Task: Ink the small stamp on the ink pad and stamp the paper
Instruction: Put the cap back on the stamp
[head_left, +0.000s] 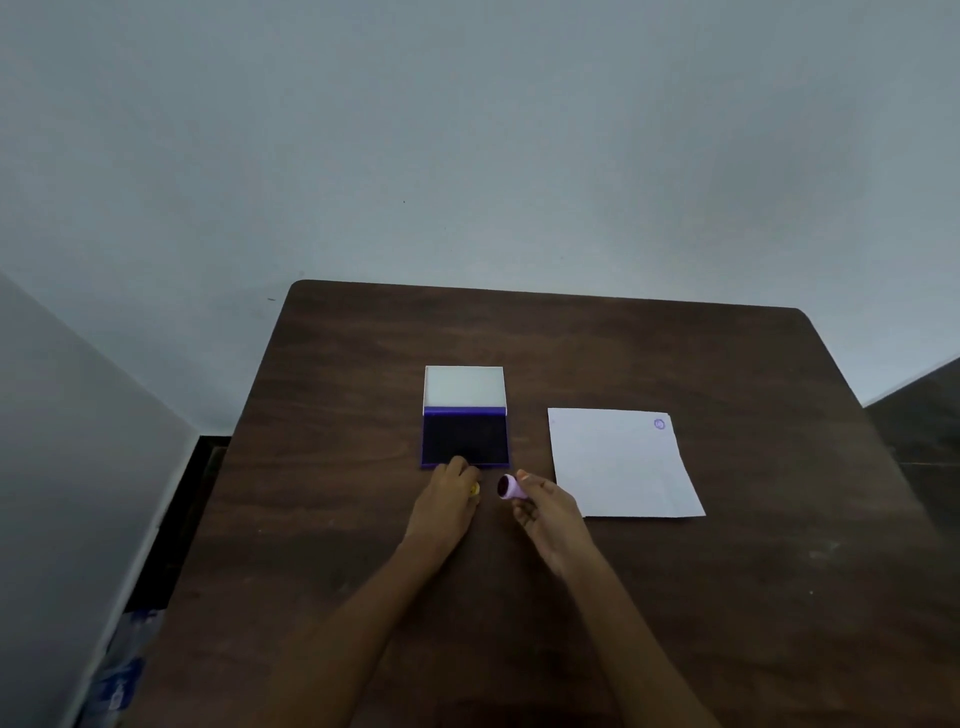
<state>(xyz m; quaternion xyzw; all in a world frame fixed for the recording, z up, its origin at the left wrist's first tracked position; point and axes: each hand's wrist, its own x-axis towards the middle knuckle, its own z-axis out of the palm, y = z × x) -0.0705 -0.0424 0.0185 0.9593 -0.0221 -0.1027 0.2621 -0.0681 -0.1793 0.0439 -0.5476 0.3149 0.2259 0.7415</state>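
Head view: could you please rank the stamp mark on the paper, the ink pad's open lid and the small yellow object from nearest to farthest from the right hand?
From the right hand:
1. Small yellow object, just left, under the left hand.
2. Open lid, ahead and left.
3. Stamp mark, ahead and right, at the paper's far corner.

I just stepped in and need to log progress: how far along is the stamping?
Done: the ink pad lies open, and the paper already carries one purple print near its far right corner. In hand: the right hand holds the small stamp tilted, dark face toward the pad; the left hand rests at the pad's near edge over something yellow. Left: ink the stamp, then press it on the paper.
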